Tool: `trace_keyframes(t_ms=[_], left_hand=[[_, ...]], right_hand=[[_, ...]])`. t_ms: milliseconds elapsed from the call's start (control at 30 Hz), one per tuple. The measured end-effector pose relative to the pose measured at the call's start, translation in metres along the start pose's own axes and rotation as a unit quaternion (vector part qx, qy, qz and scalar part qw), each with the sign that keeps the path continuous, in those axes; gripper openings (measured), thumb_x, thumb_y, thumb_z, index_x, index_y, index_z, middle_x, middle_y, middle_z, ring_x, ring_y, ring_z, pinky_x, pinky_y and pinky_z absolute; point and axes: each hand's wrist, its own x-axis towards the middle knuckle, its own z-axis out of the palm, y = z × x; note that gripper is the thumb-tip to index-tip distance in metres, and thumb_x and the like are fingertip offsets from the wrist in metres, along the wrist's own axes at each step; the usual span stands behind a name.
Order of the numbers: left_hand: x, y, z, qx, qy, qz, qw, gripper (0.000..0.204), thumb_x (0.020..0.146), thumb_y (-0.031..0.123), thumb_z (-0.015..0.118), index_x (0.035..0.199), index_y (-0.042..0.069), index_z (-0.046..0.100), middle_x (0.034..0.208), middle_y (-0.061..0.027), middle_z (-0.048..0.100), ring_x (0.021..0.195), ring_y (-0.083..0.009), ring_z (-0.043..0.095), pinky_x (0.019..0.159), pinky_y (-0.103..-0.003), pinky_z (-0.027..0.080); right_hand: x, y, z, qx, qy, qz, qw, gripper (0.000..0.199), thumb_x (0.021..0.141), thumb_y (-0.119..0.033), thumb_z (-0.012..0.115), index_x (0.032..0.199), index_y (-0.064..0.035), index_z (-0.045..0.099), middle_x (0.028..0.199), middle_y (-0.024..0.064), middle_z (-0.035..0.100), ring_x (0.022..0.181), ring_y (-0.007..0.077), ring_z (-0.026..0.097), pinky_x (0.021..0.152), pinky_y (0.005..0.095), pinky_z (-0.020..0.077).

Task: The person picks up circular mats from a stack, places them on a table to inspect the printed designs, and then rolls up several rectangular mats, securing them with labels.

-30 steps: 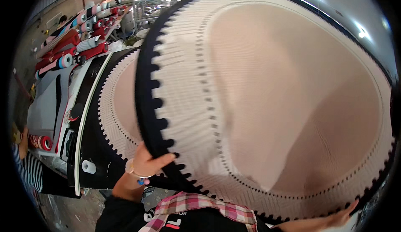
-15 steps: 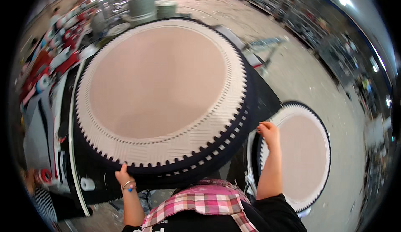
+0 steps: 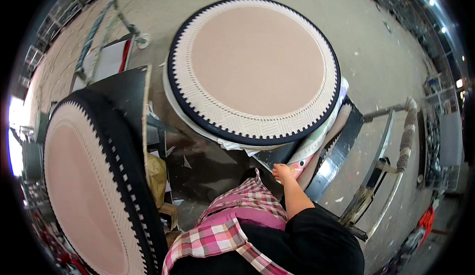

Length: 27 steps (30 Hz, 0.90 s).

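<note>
My right hand (image 3: 281, 172) is in front of me with its fingers curled in, and I make out nothing in them. It is just short of a round mat (image 3: 257, 62) with a beige-pink middle, a white textured band and a dark notched edge. That mat lies flat on top of a pile. At the left is a stack of matching round mats (image 3: 81, 176) on a dark table (image 3: 129, 94). My left hand is out of the picture.
A rolled patterned sheet (image 3: 311, 149) and a brown roll stick out under the mat pile. At the right stands a cart with a wrapped handle (image 3: 408, 126). Another cart (image 3: 106, 59) is at the far left. Brown paper (image 3: 157, 178) and scraps are beside the table.
My view has swung to the right, so the table stack is now at the left and the other mat is ahead. My left hand has left the stack's edge and gone out of view.
</note>
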Motion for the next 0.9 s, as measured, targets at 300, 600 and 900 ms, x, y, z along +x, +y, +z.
trace_keyframes(t_ms=[300,600,900], left_hand=[[-0.139,0.129,0.032,0.377,0.067,0.303,0.872,0.032,0.068,0.001,0.048,0.099,-0.003,0.054,0.101,-0.0188,0.052,0.097,-0.0326,0.046,0.086,-0.038,0.035],[-0.252,0.186,0.155,0.333,-0.425,0.519,0.663,0.028,0.067,0.001,0.055,0.094,0.002,0.057,0.106,-0.0166,0.05,0.101,-0.0328,0.046,0.087,-0.037,0.036],[-0.292,0.298,0.385,-0.115,-0.614,-0.145,0.768,0.095,0.072,0.066,0.043,0.134,0.007,0.003,0.135,-0.0192,0.023,0.123,-0.0354,0.025,0.097,-0.046,0.024]], right_hand=[[0.118,-0.049,-0.03,0.359,0.025,0.076,0.93,0.055,0.078,-0.04,0.056,0.121,-0.0108,0.037,0.124,0.0098,0.042,0.113,0.0243,0.038,0.094,0.0411,0.0272],[0.108,-0.132,-0.047,0.461,0.03,0.012,0.887,0.027,0.073,-0.019,0.065,0.094,-0.01,0.05,0.084,0.0029,0.054,0.071,0.0183,0.056,0.055,0.0306,0.0458],[0.029,-0.348,-0.076,0.284,0.012,-0.29,0.914,0.024,0.072,-0.024,0.064,0.075,-0.0012,0.056,0.067,0.0048,0.055,0.049,0.0129,0.051,0.037,0.0249,0.0374]])
